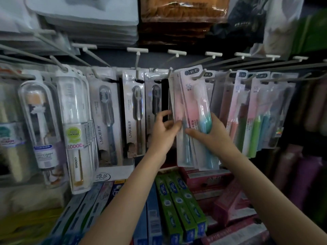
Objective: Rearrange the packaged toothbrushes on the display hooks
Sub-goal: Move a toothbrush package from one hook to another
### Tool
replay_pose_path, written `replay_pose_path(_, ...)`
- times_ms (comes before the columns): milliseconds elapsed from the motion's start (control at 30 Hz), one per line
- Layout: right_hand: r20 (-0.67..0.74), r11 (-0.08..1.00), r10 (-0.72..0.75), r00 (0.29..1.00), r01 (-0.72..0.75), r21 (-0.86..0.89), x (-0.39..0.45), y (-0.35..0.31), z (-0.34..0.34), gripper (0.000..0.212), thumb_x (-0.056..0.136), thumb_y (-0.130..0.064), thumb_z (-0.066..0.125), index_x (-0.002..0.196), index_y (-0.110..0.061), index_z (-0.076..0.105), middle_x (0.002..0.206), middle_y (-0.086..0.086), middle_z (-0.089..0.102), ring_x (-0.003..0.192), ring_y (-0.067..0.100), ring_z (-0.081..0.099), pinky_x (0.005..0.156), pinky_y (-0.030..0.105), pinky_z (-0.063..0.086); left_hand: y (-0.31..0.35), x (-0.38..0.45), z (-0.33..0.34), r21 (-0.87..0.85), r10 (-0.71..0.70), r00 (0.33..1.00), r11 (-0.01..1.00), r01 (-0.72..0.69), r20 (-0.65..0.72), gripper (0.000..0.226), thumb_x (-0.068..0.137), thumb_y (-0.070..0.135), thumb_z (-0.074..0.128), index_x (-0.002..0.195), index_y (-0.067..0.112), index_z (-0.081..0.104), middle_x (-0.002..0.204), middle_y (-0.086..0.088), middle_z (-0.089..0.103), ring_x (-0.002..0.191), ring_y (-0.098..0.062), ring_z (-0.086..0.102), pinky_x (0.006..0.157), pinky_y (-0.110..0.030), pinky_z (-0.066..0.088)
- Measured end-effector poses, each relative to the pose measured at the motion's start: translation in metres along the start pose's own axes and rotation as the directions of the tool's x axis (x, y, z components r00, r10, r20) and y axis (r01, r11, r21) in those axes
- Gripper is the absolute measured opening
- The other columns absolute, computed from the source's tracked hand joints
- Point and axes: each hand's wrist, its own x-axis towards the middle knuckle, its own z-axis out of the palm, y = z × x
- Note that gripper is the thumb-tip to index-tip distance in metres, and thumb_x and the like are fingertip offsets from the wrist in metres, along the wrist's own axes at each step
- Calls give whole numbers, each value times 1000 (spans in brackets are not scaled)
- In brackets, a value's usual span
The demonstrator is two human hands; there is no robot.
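Note:
A bunch of pink-and-teal packaged toothbrushes (194, 110) hangs from a grey display hook (198, 76) at the centre of the rack. My right hand (210, 133) grips the lower half of the front packs, thumb across their face and fingers behind. My left hand (163, 129) is beside it on the left, fingertips touching the edge of the rear packs with the fingers spread and bent. Grey-carded toothbrush packs (134, 110) hang on the hooks to the left, and more pink packs (246, 110) hang to the right.
Large clear-cased toothbrushes (44, 128) hang at far left. Toothpaste boxes in green (178, 204), blue and pink (231, 206) lie stacked on the shelf below my arms. Bagged textiles (182, 16) hang above. Several bare hook arms (247, 58) stick out towards me.

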Motion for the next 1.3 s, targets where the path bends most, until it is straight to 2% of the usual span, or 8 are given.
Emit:
replay_pose_path(100, -98, 997, -75, 992, 73, -29, -6, 1, 1, 43, 77, -23, 74, 109, -18, 46, 89, -16, 55, 78, -3, 56, 71, 19, 51, 1, -2, -7, 71, 70, 997, 995, -68, -19, 38, 89, 14, 59, 122, 21, 42, 91, 4, 62, 82, 1, 57, 67, -7, 45)
replay_pose_path(233, -112, 993, -117, 987, 117, -7, -8, 0, -5, 48, 79, -16, 72, 113, -22, 39, 93, -23, 50, 74, -19, 53, 63, 1, 43, 5, -7, -6, 88, 44, 999, 995, -43, -7, 41, 87, 16, 63, 121, 23, 40, 99, 3, 61, 85, 0, 54, 70, -15, 44)
replay_pose_path(500, 35, 971, -78, 996, 84, -225, -2, -6, -34, 47, 78, -32, 69, 115, -12, 50, 103, 10, 59, 92, 26, 58, 80, 39, 49, 3, -33, 31, 116, 78, 992, 989, -89, 100, 39, 89, 6, 58, 125, 15, 45, 113, -2, 63, 100, -10, 60, 83, -22, 51)
replay_pose_path(700, 78, 997, -9, 997, 15, -71, -13, -6, -28, 29, 82, -29, 66, 105, -17, 55, 89, 0, 64, 80, 15, 62, 67, 26, 50, 14, -44, 31, 28, 9, 991, 1000, -13, 133, 27, 93, 23, 54, 118, 25, 45, 109, 5, 59, 97, -3, 55, 80, -15, 45)
replay_pose_path(833, -47, 990, -69, 996, 63, -127, -19, -8, -20, 43, 80, -29, 68, 115, -13, 47, 90, -9, 56, 82, 13, 57, 62, 19, 43, 19, -48, 22, 54, -4, 981, 999, -6, 193, 37, 96, 24, 49, 130, 24, 35, 103, 21, 49, 83, 21, 45, 71, 0, 37)
replay_pose_path(900, -95, 963, -165, 982, 140, -229, -24, -11, -16, 55, 81, -28, 67, 126, -10, 41, 98, -10, 53, 87, 11, 53, 61, 12, 37, 18, -49, 15, 100, -24, 983, 995, 6, 183, 43, 96, 20, 48, 136, 22, 32, 119, 13, 52, 94, 13, 49, 77, -6, 40)
replay_pose_path(967, -70, 942, -238, 969, 213, -258, -28, -14, -13, 61, 84, -27, 64, 134, -8, 34, 108, -8, 49, 95, 9, 49, 68, 16, 37, 19, -48, 8, 112, -26, 987, 994, 8, 159, 45, 94, 14, 51, 135, 21, 36, 124, 0, 54, 96, -1, 55, 76, -13, 46)
replay_pose_path(1300, 22, 982, -157, 987, 158, -106, -30, -13, -8, 58, 89, -32, 55, 136, -10, 29, 123, 0, 50, 111, 16, 50, 88, 29, 45, 25, -49, -9, 142, -25, 992, 990, 8, 124, 38, 91, 5, 53, 124, 22, 44, 96, 11, 57, 79, 8, 54, 61, -4, 44)
